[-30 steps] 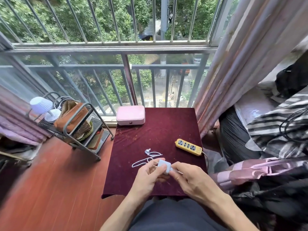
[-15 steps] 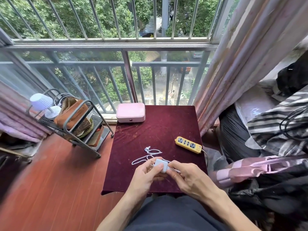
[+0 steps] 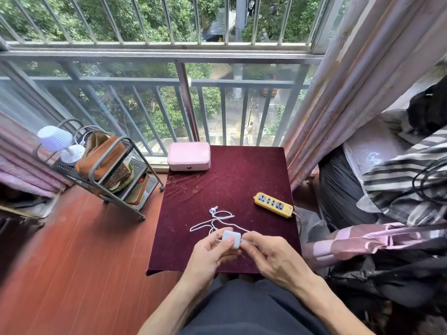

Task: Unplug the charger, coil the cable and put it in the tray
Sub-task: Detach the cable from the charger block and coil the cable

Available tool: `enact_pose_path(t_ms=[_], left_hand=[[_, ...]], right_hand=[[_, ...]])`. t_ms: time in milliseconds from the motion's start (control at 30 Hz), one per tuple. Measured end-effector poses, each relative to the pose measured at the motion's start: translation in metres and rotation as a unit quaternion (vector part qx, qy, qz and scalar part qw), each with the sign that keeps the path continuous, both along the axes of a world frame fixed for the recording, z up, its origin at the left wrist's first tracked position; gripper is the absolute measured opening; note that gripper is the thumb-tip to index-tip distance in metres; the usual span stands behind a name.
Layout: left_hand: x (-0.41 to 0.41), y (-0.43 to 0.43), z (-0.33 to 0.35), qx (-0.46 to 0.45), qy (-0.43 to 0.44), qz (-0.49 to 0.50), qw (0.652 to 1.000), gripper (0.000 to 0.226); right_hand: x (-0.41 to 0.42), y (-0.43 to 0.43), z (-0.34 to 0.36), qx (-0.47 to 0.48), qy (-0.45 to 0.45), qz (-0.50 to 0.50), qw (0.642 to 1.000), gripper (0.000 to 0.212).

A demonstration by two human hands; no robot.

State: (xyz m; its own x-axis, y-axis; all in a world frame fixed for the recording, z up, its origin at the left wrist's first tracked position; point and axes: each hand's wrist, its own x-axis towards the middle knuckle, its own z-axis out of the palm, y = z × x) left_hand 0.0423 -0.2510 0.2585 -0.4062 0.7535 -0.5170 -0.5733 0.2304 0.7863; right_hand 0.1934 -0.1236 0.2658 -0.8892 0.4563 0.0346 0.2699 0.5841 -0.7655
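Person's sitting at a small table point(image 3: 242, 170) w/ a dark red velvet cloth, both hands near the front edge. Left hand point(image 3: 210, 253) is closed around the white charger point(image 3: 231, 238), thumb on its face, prongs poking out to the left. Right hand point(image 3: 271, 256) is pinching the plug end of the cable point(image 3: 212, 222) right where it meets the charger's right side. Rest of the cable lies loose on the cloth just behind the hands, a couple of messy loops, not coiled, w/ the small connector end furthest back. Yellow power strip point(image 3: 273, 204) sits by the right edge, nothing plugged in, well apart from the charger. Pink case point(image 3: 189, 155), lid shut, is at the back left corner. Can't tell which thing is the tray tbh.
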Motion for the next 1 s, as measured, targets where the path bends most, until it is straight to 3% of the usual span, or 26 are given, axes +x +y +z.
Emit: enact_pose_path(t_ms=[167,300,400,600,867,1000], left_hand=[[-0.011,-0.002,-0.016,-0.041,0.023,0.031,0.998,0.027],[-0.044,-0.002,-0.051,-0.135,0.081,0.047,0.986,0.022],[-0.086,0.003,-0.091,-0.231,0.148,0.039,0.961,0.021],[-0.175,0.015,-0.193,-0.4,0.269,-0.038,0.876,0.034],[-0.216,0.041,-0.293,-0.486,0.298,-0.054,0.82,0.029],[-0.212,0.04,-0.312,-0.496,0.313,-0.063,0.808,0.04]], right_hand=[[-0.008,0.002,-0.013,0.004,-0.032,-0.021,0.999,0.011],[-0.025,0.006,-0.033,0.014,-0.101,-0.033,0.994,0.015],[-0.044,0.014,-0.049,0.018,-0.161,-0.052,0.985,0.018],[-0.08,0.021,-0.093,0.042,-0.273,-0.021,0.961,0.026],[-0.094,0.023,-0.149,0.014,-0.328,-0.03,0.944,0.028],[-0.087,0.021,-0.16,0.017,-0.341,-0.044,0.939,0.026]])
